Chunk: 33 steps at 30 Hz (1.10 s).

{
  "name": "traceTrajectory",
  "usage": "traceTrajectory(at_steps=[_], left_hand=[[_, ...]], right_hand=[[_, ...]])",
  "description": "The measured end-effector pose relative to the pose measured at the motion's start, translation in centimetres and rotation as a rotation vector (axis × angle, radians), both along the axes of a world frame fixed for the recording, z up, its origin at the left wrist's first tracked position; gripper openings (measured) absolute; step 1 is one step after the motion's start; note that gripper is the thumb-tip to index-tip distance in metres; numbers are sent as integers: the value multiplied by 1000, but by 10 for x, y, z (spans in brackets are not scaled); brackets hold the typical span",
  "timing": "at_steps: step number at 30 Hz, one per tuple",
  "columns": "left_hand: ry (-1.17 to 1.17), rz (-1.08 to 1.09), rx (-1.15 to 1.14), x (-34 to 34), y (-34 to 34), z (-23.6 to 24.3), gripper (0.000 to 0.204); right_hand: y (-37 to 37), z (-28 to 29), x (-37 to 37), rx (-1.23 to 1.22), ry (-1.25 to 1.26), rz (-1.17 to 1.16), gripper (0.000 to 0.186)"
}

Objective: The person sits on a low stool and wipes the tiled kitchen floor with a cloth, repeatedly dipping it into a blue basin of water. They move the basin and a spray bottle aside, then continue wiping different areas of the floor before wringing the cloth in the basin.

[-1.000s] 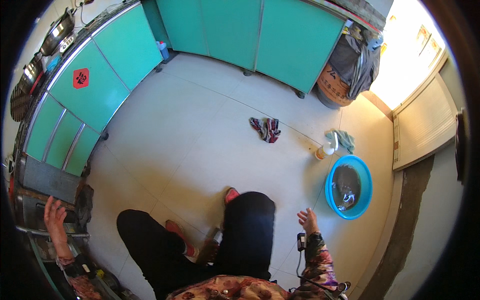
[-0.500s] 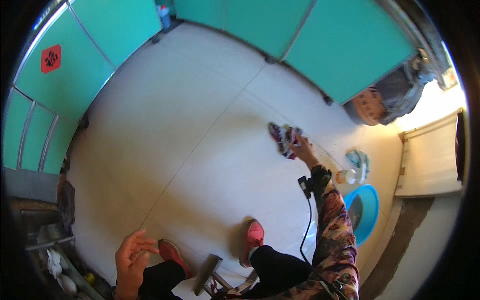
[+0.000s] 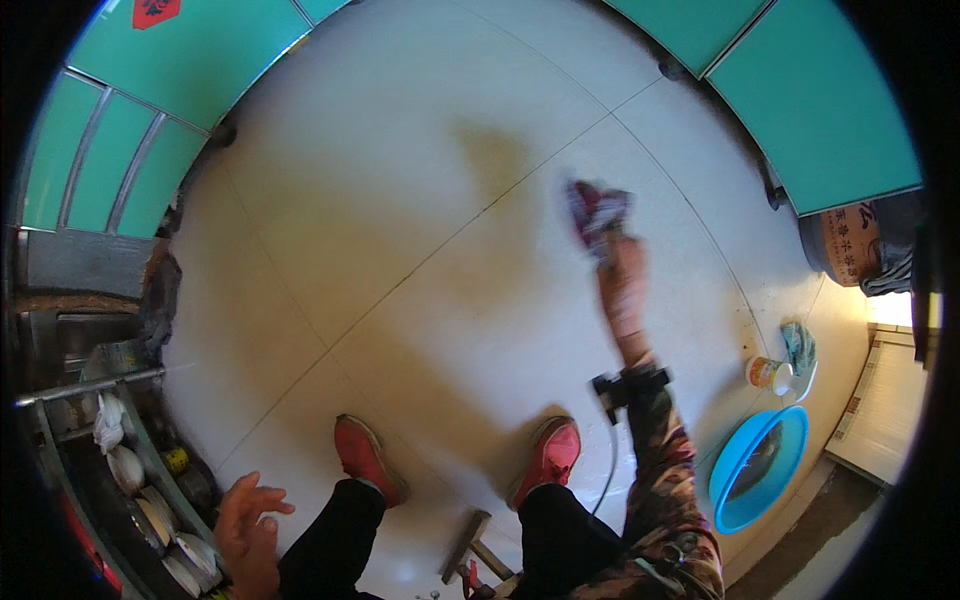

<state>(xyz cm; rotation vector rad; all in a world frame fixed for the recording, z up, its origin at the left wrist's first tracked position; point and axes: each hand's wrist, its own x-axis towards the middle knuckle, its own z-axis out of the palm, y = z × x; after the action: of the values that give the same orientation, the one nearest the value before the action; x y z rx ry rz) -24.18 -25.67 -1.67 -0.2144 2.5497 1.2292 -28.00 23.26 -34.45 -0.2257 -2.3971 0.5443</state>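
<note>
My right hand reaches forward over the pale tiled floor, its fingers closed on a patterned cloth in dark red, purple and white. Motion blurs the cloth and hand, and I cannot tell whether the cloth touches the tiles. On my right wrist sits a black strap with a cable running down from it. My left hand is at the lower left beside my leg, fingers apart and holding nothing. My feet in red shoes rest on the floor.
A blue basin stands at the right, near a small tub and a light-blue cloth. Turquoise cabinets edge the far side. A rack with dishes is at lower left. A wooden stool-like frame shows between my legs.
My view has shifted, with the basin and far cabinets now farther right. My right hand still grips the patterned cloth, now blurred and straighter ahead. My left hand stays open at lower left.
</note>
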Motion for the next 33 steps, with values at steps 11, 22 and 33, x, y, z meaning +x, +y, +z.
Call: traceTrajectory(at_steps=[11, 22, 33], left_hand=[[-13, 23, 37, -8, 19, -22, 41], [-34, -42, -57, -29, 31, -18, 43], [-8, 26, -34, -30, 22, -28, 44]], right_hand=[[-350, -102, 22, 333, -442, 756, 38], [79, -113, 150, 354, -624, -626, 60], [-211, -104, 9, -234, -387, 396, 33]])
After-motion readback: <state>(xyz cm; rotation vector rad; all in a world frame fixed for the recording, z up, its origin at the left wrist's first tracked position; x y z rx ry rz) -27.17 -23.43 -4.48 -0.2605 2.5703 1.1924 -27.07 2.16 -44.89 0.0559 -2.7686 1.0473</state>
